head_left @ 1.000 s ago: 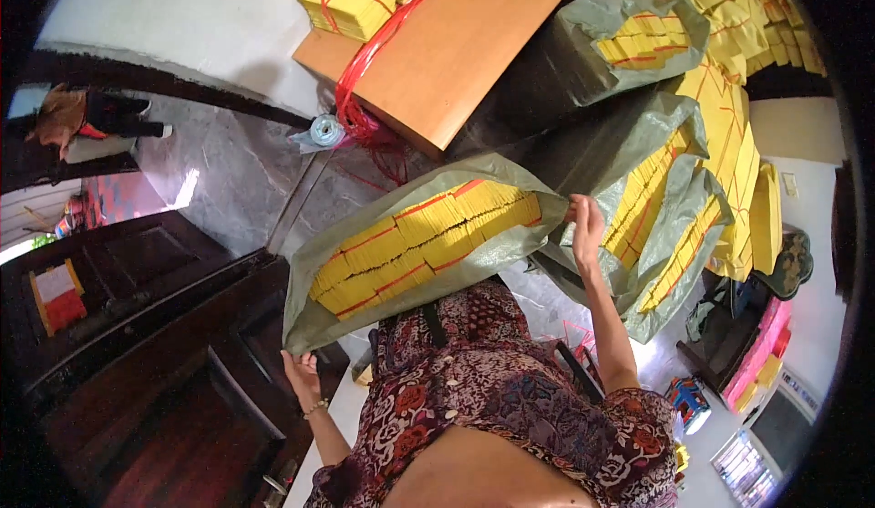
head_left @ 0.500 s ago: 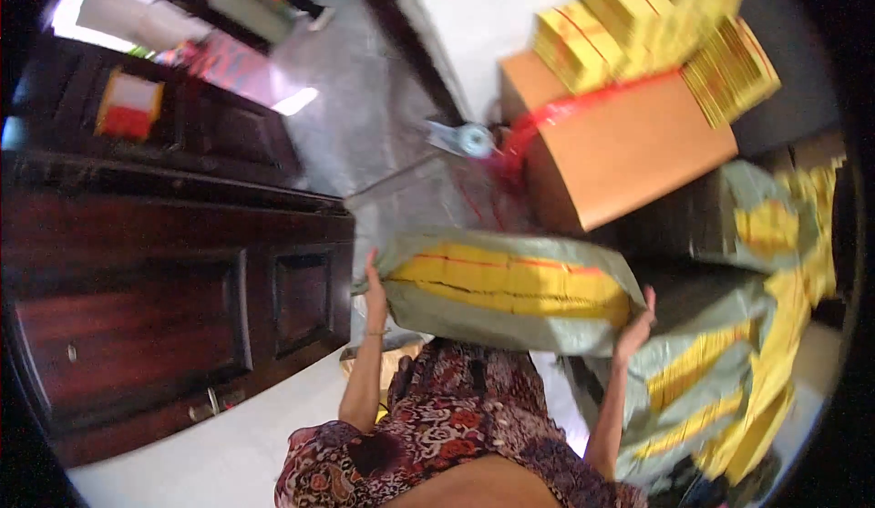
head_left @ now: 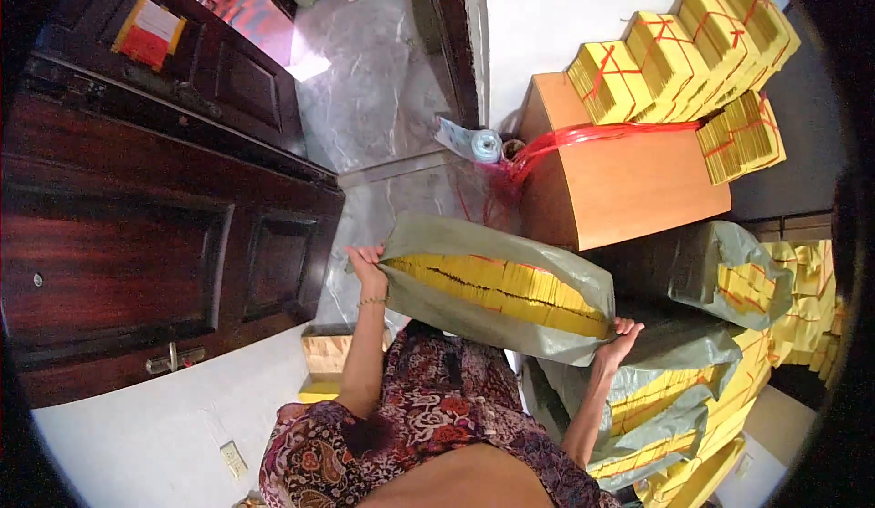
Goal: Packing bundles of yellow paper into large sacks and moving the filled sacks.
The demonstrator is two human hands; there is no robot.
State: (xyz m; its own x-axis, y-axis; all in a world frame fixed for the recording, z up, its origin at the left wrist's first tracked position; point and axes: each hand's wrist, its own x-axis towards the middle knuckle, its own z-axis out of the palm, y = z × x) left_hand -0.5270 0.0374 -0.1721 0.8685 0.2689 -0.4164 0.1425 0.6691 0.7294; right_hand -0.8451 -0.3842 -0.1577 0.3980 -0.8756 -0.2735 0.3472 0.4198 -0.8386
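1. The left hand point(head_left: 367, 266) gripped the left end of the green sack point(head_left: 456, 235); steady outward tension seemed best.
2. Between both hands, the green sack held yellow paper bundles point(head_left: 510, 285); a level rim would likely keep them settled.
3. The right hand point(head_left: 622, 339) gripped the opposite end; matching pull seemed wise.

Between the left hand point(head_left: 368, 264) and right hand point(head_left: 621, 342), one green plastic sack point(head_left: 515, 248); beyond the right, three filled sacks point(head_left: 700, 269) and at least five tied bundles point(head_left: 676, 75); left of both, one door handle point(head_left: 175, 359).
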